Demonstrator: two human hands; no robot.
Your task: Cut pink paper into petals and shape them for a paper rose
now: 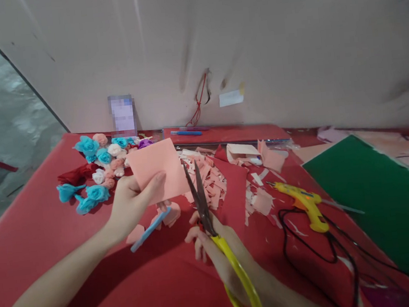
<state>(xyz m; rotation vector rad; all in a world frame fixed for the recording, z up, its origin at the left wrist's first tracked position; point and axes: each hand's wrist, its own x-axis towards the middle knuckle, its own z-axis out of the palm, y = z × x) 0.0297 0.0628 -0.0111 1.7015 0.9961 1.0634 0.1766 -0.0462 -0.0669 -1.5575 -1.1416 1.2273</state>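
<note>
My left hand (136,198) pinches a square of pink paper (162,169), thumb on its face, raised above the red table. Just right of the paper, my right hand (213,244) holds yellow-handled scissors (233,262). Their dark blades point up and stand slightly apart, close to the paper's right edge. Under the left hand lies a light blue stick (150,229) beside some cut pink paper pieces (136,234). Behind the scissors spreads a heap of pink paper scraps (212,181).
Blue, white and pink paper flowers (96,195) lie at the left. A yellow glue gun (305,201) with a black cord rests at the right, beside a green board (382,199). A phone (123,115) leans on the wall near a blue pen (186,133).
</note>
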